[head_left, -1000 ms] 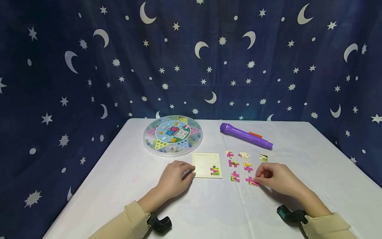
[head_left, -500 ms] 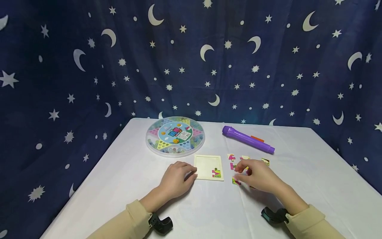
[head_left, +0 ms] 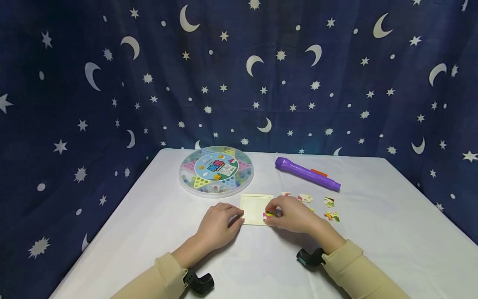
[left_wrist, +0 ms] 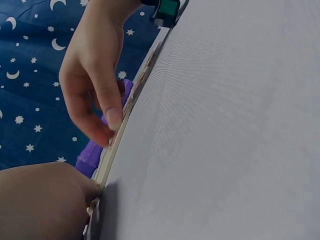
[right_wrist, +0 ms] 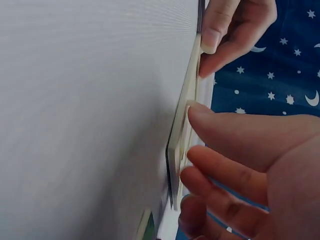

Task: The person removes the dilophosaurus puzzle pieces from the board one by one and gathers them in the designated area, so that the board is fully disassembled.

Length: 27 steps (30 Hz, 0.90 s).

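Observation:
A shallow cream puzzle tray (head_left: 257, 196) lies on the white table. My left hand (head_left: 218, 224) holds its left edge with thumb and index finger; in the right wrist view these left-hand fingertips (right_wrist: 211, 41) sit right at the tray's edge. Over the tray's right side my right hand (head_left: 289, 214) pinches a small puzzle piece (head_left: 267, 215), pink and green, at the lower right corner. That hand partly covers the piece. In the left wrist view the right hand (left_wrist: 97, 75) points down at the tray, thumb and index finger close together.
Several loose puzzle pieces (head_left: 331, 216) lie right of the tray, some hidden by the right hand. Behind them lies a purple toy microphone (head_left: 308, 174). A round, clear-lidded board game (head_left: 216, 171) sits at the back left. A dark star-and-moon curtain (head_left: 239, 83) hangs behind the table.
My right hand has moved left from the loose pieces to the tray's lower right corner. The left hand stays at the tray's left edge. The head view shifted slightly.

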Each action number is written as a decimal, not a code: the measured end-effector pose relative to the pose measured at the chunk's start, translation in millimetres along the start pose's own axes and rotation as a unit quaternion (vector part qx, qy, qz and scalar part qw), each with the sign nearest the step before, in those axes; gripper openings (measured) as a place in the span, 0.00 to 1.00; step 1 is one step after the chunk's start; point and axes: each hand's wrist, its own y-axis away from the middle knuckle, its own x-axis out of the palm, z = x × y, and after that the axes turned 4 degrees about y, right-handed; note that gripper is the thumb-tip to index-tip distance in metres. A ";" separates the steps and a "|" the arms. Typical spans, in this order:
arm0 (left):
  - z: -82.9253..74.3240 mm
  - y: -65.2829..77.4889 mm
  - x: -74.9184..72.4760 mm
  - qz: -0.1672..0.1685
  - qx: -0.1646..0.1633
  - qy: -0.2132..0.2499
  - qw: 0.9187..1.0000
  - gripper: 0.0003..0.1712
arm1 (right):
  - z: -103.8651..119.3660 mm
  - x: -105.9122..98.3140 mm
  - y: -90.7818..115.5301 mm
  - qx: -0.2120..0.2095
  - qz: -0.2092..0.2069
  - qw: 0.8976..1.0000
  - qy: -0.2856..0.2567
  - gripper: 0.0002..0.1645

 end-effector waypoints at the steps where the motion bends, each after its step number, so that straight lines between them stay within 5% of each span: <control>1: 0.4 0.8 -0.1 -0.002 -0.001 0.000 1.000 0.10 | 1.1 1.2 -1.6 -0.003 0.000 1.000 0.007 0.18; 9: -0.2 1.1 1.9 0.002 0.010 -0.002 1.000 0.11 | -5.7 4.0 0.3 0.025 0.004 1.000 0.015 0.20; 27: -0.7 0.7 -2.4 0.007 0.010 -0.007 1.000 0.11 | -4.9 5.2 -2.5 0.006 0.005 1.000 0.005 0.14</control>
